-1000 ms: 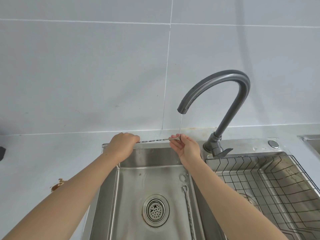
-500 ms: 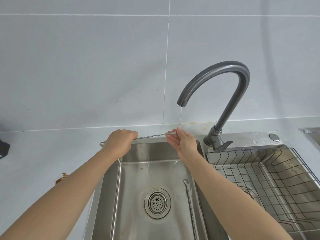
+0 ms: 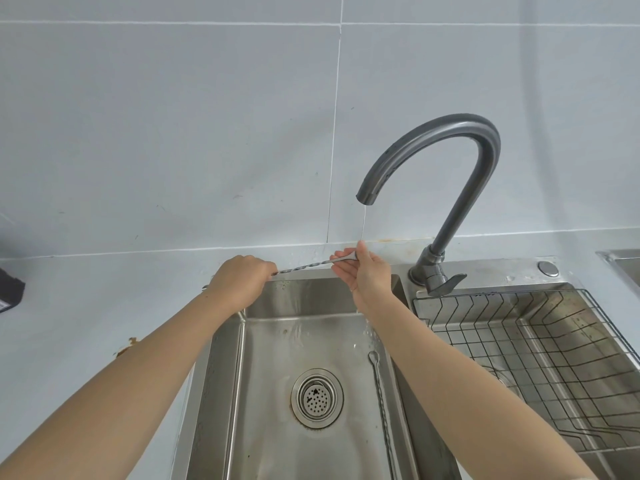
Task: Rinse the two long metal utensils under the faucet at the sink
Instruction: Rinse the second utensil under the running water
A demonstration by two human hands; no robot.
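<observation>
No text, label, brand or number can be read anywhere. The dark object (image 3: 10,289) at the far left edge of the counter carries a small pale patch, too blurred to make out.

The left hand (image 3: 239,282) is closed around one end of a long twisted metal stick (image 3: 304,266). The right hand (image 3: 367,275) pinches the other end with its fingertips (image 3: 360,249). A thin stream of water (image 3: 363,223) falls from the curved grey metal faucet (image 3: 450,174) onto the right hand's end. Below the hands is the shiny steel sink (image 3: 270,375). A second long twisted metal stick (image 3: 382,407) lies in it, under the right arm.
</observation>
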